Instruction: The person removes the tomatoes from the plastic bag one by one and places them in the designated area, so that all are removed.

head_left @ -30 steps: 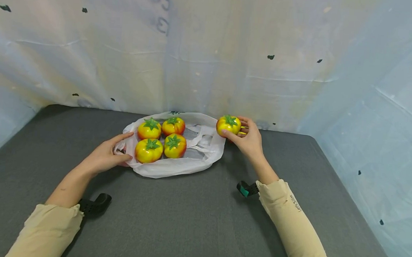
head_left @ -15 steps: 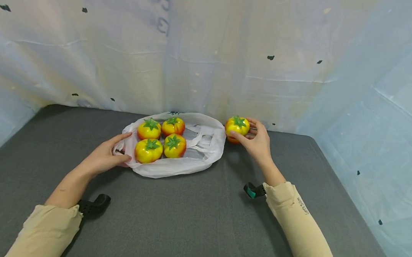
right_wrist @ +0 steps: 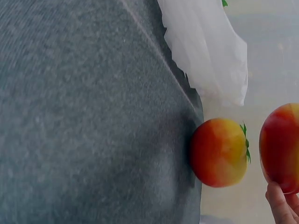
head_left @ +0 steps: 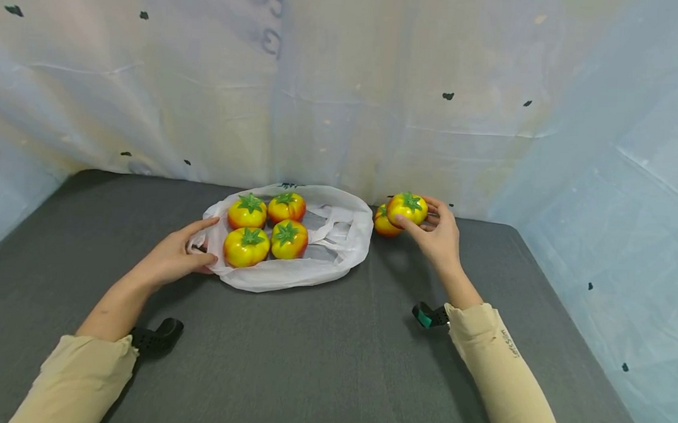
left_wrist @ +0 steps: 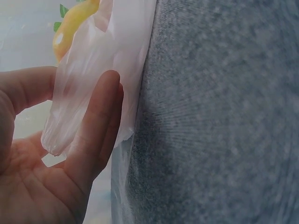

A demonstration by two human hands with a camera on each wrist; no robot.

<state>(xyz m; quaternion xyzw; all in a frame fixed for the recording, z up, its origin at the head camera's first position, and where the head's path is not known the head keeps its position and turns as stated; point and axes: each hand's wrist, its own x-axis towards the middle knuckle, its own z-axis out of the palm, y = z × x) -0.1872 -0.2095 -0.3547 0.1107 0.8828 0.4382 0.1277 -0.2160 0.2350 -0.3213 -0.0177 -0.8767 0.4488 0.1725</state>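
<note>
A white plastic bag lies wide open, with several yellow-red tomatoes grouped in its left part. My left hand holds the bag's left end, thumb and fingers spread around the gathered plastic. To the right of the bag, my right hand grips another tomato from its right side, green leaf star upward. Behind and left of it, a further tomato stands on the table, partly covered in the head view. The right wrist view shows this standing tomato below the held one.
The dark grey table runs back to a pale plastic sheet hanging like a wall. Another sheet rises along the right side. The bag's handles lie folded inside its right half.
My right hand has moved right with its tomato, away from the bag's right edge. The standing tomato behind has come partly into sight. My left hand and the bag have stayed in place.
</note>
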